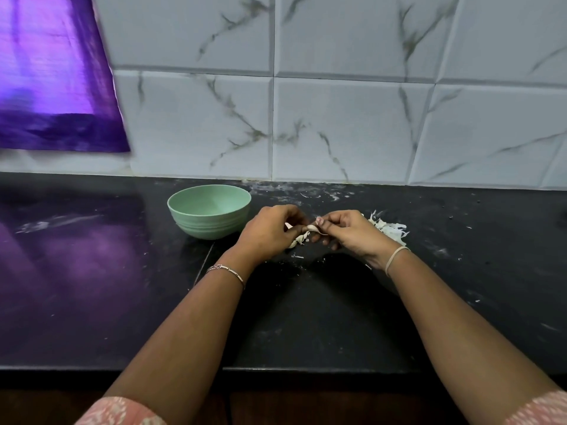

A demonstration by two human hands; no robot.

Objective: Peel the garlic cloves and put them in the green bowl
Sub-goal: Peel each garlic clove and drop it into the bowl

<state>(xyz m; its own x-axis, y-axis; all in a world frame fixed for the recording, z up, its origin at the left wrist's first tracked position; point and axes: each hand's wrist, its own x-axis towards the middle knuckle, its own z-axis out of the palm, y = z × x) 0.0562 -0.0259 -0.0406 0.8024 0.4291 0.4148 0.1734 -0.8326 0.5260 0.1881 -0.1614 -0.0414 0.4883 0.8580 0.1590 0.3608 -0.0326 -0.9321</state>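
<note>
Both hands together, left hand and right hand pinching one garlic clove just right of green bowl; peel pile right of bowl, behind right hand

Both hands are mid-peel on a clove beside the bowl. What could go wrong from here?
1. The garlic clove is pinched at fingertips between left hand and right hand over the countertop; it might slip into the scraps.
2. Loose skin hangs from it; with the green bowl so near, skin could go in too.
3. The peel pile lies by the right hand and could scatter.
</note>
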